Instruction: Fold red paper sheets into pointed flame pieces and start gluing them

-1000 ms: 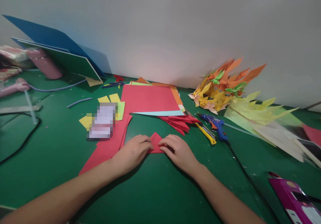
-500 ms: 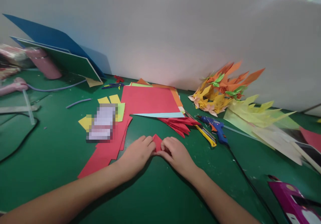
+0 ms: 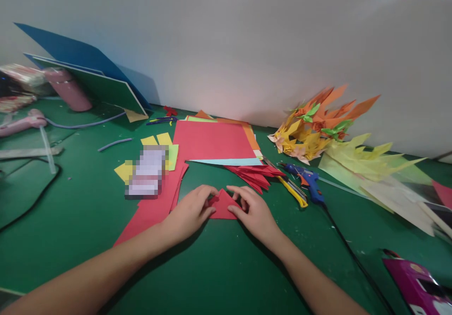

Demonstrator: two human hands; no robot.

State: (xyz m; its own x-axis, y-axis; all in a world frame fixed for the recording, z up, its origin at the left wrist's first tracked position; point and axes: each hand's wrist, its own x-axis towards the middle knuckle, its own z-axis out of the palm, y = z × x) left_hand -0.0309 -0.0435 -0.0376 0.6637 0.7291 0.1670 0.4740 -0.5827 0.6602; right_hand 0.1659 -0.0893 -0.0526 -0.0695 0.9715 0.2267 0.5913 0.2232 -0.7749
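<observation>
A small piece of folded red paper [image 3: 224, 207], triangular with its point facing away from me, sits on the green table between my hands. My left hand [image 3: 192, 211] grips its left edge, thumb on top and fingers curled behind. On the right edge my right hand [image 3: 257, 214] does the same, its thumb pressing the paper's face. The fingertips behind the paper are partly hidden. Just beyond lie a stack of coloured sheets with a large red sheet [image 3: 215, 141] on top, and a bundle of narrow folded red pieces [image 3: 252, 176].
Red strips [image 3: 150, 216] and a blurred-out phone [image 3: 147, 171] lie at left. A yellow cutter knife [image 3: 294, 193] and blue glue gun [image 3: 310, 183] are at right, beside paper crowns [image 3: 310, 129]. A pink bottle [image 3: 68, 89] stands far left. A magenta object [image 3: 413, 282] occupies the near right corner.
The red paper now spreads into a wider triangle, where before only a narrow part showed between the fingers. Both hands have moved slightly apart, and the view has shifted a little.
</observation>
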